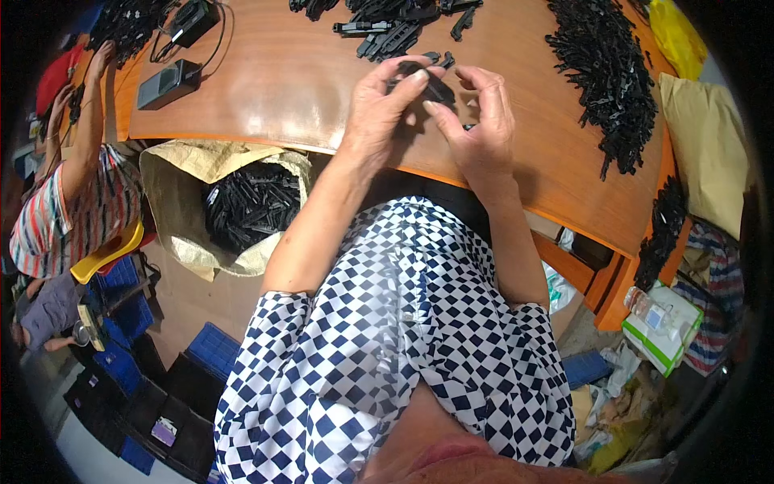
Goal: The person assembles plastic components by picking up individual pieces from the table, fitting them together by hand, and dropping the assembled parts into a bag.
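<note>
Head view:

1. My left hand (377,103) grasps a black part (439,90), its thumb pressed on top.
2. My right hand (486,121) is half curled just beside it, thumb and forefinger parted; whether that thumb touches the part, I can't tell. A small dark bit shows at its palm, too hidden to name.
3. To handle this well, I'd keep the left pinch steady, let the right fingertips work lightly, and avoid bending so slender a piece.
4. The part is held above the brown table (274,93), near a pile of black pieces (391,28). It looks dark, narrow and tilted; its finer shape is covered by my fingers.
</note>
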Motion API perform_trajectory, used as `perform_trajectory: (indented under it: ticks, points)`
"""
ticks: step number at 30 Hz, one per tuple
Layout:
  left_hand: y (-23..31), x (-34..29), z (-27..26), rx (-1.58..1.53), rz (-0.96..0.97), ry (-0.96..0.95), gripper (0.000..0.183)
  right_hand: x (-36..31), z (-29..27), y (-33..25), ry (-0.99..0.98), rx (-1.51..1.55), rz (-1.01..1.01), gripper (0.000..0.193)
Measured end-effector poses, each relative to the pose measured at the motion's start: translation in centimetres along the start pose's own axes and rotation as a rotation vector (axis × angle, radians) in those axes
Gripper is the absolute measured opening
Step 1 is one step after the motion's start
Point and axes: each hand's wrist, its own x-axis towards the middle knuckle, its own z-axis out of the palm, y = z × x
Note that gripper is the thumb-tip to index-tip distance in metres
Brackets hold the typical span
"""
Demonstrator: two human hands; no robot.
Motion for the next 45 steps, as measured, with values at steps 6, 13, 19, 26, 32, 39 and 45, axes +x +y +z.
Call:
perform_trajectory:
  ticks: [6,13,19,26,32,39,45]
  points:
    - [1.6,-1.0,-2.5,-0.182,0.036,-0.146,0.026,0.5,0.7,-2.0,-0.211,0.558,0.266,0.043]
    - [2.6,-1.6,-3.6,-0.08,0.153,-0.162,0.027,1.2,1.7,-3.3,-0.224,0.509,0.268,0.032]
    - [1.3,-2.0,-4.2,-0.053,0.143,-0.134,0.031,0.0,2.1,-3.6,-0.142,0.483,0.3,0.026]
    - [2.1,-3.1,-2.3,-0.1,0.056,-0.181,0.043,-1.4,1.3,-3.7,0.015,0.164,0.076,0.024]
    - [4.2,-7.3,-4.4,0.278,0.068,-0.001,0.035,-2.9,-0.3,-3.6,-0.3,0.399,0.083,0.03]
    - [9.9,-14.0,-13.1,1.627,0.144,0.307,0.028,-4.1,-3.8,6.4,-0.239,-0.002,0.068,0.03]
    - [7.7,-12.0,-10.7,1.572,0.587,0.412,0.024,-4.3,-3.8,7.6,-0.309,0.038,0.158,0.023]
